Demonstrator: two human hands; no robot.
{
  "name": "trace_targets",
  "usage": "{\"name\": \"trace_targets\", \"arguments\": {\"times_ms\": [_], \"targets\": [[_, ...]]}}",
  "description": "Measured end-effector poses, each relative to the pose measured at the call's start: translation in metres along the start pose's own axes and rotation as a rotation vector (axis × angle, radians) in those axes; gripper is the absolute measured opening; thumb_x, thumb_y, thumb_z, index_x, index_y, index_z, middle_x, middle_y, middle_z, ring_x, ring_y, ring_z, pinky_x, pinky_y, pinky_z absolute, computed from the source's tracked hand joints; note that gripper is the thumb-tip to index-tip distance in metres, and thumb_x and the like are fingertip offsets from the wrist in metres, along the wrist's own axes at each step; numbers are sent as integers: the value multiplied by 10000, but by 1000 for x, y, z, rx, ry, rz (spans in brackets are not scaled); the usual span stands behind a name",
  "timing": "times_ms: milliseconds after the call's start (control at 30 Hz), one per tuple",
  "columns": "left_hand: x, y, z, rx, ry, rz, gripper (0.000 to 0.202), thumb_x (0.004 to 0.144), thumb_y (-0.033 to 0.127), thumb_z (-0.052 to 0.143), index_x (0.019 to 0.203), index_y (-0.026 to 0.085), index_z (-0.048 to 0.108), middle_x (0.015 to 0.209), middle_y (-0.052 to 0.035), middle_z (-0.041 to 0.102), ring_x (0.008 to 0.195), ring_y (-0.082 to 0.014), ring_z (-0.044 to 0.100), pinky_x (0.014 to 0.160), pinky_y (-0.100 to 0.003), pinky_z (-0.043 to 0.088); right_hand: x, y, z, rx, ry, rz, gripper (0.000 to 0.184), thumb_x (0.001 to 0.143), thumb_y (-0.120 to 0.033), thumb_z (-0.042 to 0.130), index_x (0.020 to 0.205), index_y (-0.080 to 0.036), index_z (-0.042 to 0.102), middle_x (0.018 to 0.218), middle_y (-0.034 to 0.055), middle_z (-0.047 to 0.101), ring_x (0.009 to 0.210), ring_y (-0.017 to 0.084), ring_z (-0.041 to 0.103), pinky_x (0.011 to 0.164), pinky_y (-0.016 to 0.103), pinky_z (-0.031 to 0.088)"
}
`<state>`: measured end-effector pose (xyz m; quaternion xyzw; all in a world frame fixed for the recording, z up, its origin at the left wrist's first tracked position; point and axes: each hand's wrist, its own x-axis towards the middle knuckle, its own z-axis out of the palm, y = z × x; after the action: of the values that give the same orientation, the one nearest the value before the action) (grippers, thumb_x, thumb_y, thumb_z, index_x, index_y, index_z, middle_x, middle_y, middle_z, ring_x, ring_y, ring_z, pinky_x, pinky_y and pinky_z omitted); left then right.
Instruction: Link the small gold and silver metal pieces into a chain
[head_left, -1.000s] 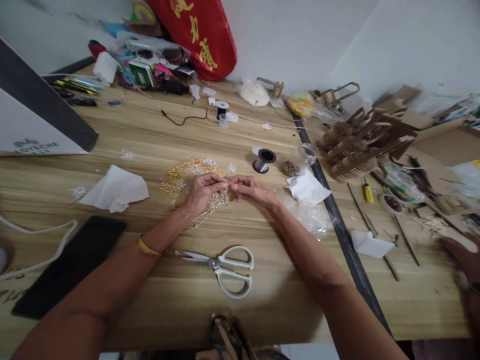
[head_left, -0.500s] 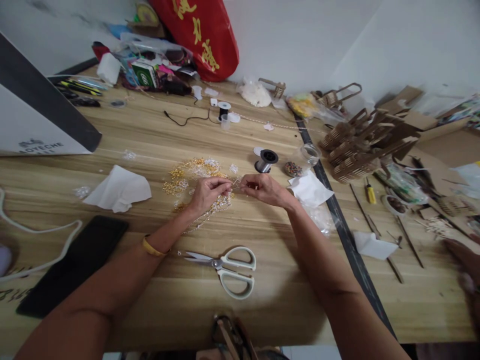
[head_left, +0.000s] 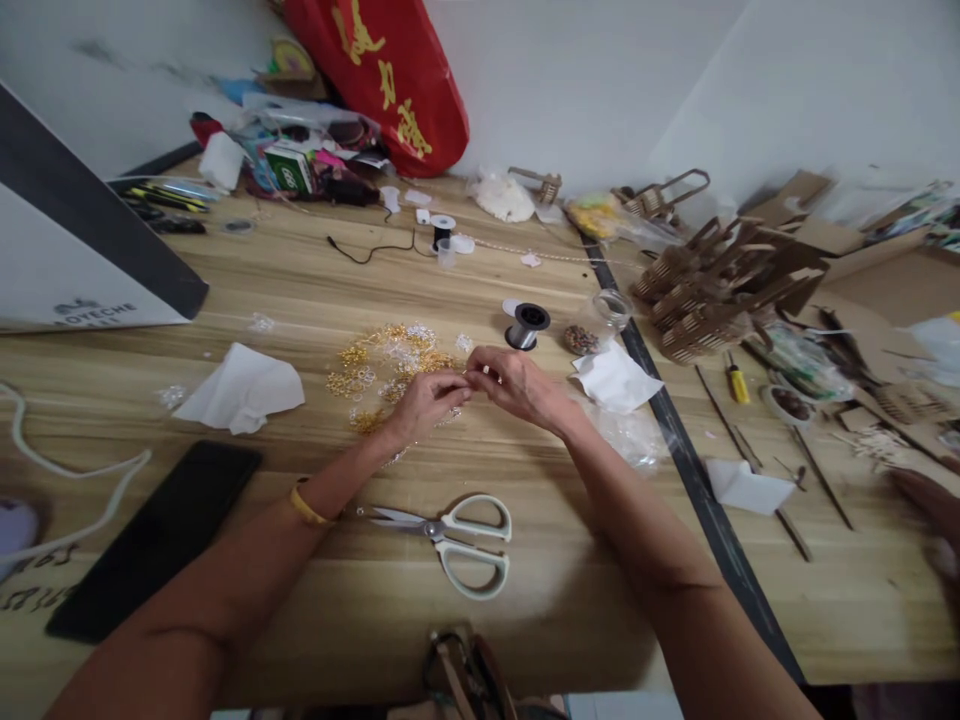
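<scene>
While I'm standing here, I'll use the white-handled steel scissors as my landmark, since they lie right in front of the person on the pale wood-grain table, blades pointing left. Just beyond them, both bare hands are up close together, fingertips meeting.

The left hand has its thumb and fingers in a narrow pinch, and there's a yellow bangle on that wrist, just left of the blades. The right hand is curled in tight too, fingers bent against the left's tips. Honestly can't tell what's pinched in there, it's way too small from here.

The loose heap of tiny gold and silver metal rings and beads is past the scissors, spread out beyond the left hand and partly hidden by it. A black spool of silvery wire stands farther beyond the scissors and a bit to the right. A crumpled white sheet is off to their far-left side, with a flat black slab nearer on that same left side. Brown woven mini baskets are piled well away, beyond and right of the scissors.
</scene>
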<state>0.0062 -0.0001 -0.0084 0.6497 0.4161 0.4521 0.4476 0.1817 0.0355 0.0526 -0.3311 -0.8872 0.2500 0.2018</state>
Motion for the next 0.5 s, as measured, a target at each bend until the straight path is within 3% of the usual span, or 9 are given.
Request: {"name": "trace_targets", "arguments": {"times_ms": [133, 500], "targets": [[-2, 5, 1, -118, 26, -90, 223, 776, 354, 660, 706, 144, 687, 679, -18, 633, 646, -129, 553, 630, -244, 437, 1, 2, 3, 26, -20, 79, 103, 925, -210, 472, 887, -179, 563, 602, -29, 534, 525, 95, 429, 570, 229, 282], [2, -4, 0, -307, 147, -186, 236, 709, 376, 737, 734, 142, 714, 650, -18, 658, 613, -117, 575, 618, -244, 452, 0, 2, 6, 17, 22, 98, 89, 923, -227, 487, 899, -182, 561, 629, -14, 585, 526, 90, 459, 559, 221, 291]]}}
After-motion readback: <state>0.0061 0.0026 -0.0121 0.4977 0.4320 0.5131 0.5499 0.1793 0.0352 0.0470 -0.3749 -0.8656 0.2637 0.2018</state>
